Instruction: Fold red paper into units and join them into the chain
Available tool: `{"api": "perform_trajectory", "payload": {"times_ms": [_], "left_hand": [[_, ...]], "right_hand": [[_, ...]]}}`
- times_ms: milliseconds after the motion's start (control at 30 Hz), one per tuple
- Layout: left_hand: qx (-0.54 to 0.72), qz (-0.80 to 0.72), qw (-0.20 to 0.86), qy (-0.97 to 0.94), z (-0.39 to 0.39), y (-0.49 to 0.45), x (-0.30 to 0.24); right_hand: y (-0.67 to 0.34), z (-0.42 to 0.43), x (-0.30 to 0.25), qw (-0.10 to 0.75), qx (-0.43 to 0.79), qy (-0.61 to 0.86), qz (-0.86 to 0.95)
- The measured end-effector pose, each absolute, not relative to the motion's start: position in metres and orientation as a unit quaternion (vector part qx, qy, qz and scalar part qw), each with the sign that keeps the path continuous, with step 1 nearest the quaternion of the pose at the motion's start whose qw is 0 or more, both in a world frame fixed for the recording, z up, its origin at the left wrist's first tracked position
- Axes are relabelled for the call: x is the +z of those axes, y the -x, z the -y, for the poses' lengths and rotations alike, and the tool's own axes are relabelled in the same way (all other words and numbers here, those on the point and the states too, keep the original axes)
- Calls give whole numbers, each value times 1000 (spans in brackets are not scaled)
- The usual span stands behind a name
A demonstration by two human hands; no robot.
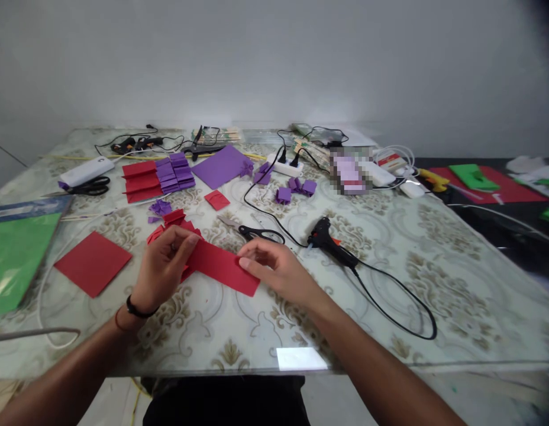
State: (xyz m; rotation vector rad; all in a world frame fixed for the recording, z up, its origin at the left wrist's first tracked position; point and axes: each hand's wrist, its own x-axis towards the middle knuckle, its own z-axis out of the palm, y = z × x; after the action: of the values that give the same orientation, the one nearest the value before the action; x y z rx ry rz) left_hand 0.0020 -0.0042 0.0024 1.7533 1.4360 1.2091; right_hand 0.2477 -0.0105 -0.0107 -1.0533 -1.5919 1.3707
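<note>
A strip of red paper [221, 267] is stretched between my two hands, just above the patterned table. My left hand [165, 260] pinches its left end, and my right hand [272, 266] grips it near the right end between thumb and fingers. Behind my left hand lie folded red paper pieces [174, 219], partly hidden by the hand and the strip. A flat red paper square [93, 263] rests to the left. Beyond my right hand are black-handled scissors [257, 232], partly hidden behind its fingers.
A black glue gun [332, 245] with a looped cord lies to the right. Folded purple paper [175, 173], a purple sheet [223, 165] and a white power strip [286, 165] stand farther back. Green sheets [21, 254] lie at the left edge; a phone [348, 173] is back right.
</note>
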Motion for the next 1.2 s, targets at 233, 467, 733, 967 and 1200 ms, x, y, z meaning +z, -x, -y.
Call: {"api": "perform_trajectory", "payload": {"times_ms": [233,467,733,967,1200], "left_hand": [[353,-469,396,-707,7,-4,4],[285,-452,356,-767,12,-13,-1],[328,-402,348,-781,12,-6,4],[397,-454,324,-729,-1,22,10],[352,-423,280,-787,10,-3,4]], "right_hand": [[-250,11,-14,331,505,433,669],[-244,15,-13,308,496,432,687],[-244,16,-5,340,488,403,695],[-271,4,0,406,479,404,666],[-252,10,-4,421,409,400,704]]}}
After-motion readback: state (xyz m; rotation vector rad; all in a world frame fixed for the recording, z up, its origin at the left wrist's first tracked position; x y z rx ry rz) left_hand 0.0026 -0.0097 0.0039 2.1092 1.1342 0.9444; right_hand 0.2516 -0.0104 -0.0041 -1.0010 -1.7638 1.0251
